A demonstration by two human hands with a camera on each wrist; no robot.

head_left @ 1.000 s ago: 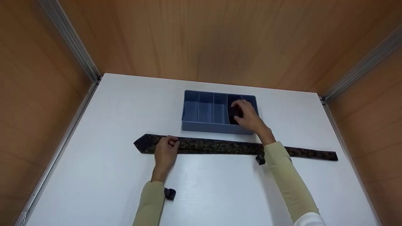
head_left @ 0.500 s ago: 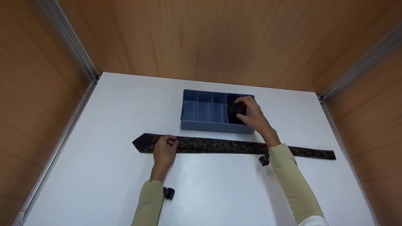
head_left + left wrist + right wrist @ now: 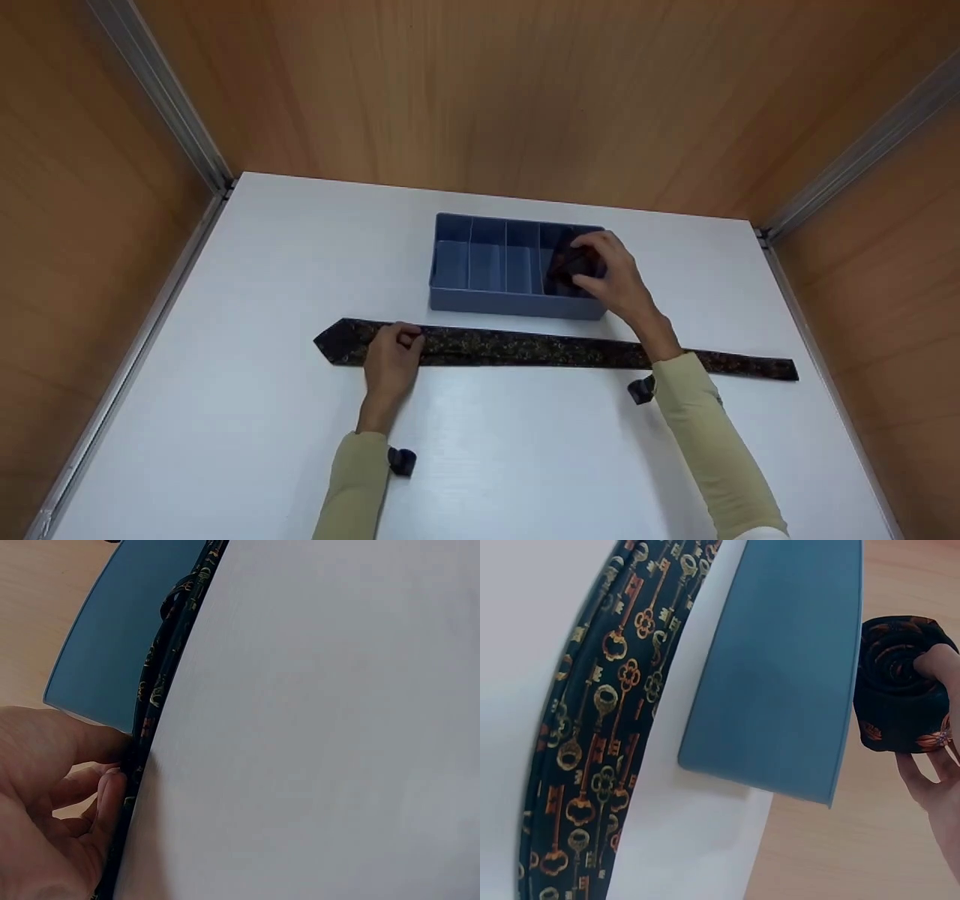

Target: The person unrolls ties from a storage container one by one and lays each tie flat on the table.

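Note:
A long dark necktie printed with keys lies stretched across the white table, pointed end at the left. My left hand pinches its edge near that end with curled fingers, also seen on the tie's edge in the left wrist view. Behind it stands a blue divided box. Over the box's right-hand compartments my right hand grips a rolled-up dark necktie with orange flowers. In the right wrist view this roll shows above the box's rim, its spiral end visible. Shadow and fingers hide the compartment floor below.
Wooden panels rise behind the table and on both sides, joined by metal strips. The box's left compartments show bare floors. A small black device sits on each wrist.
My right hand has moved slightly right and lifted the rolled necktie out of the dark compartment. My left hand stays on the long necktie.

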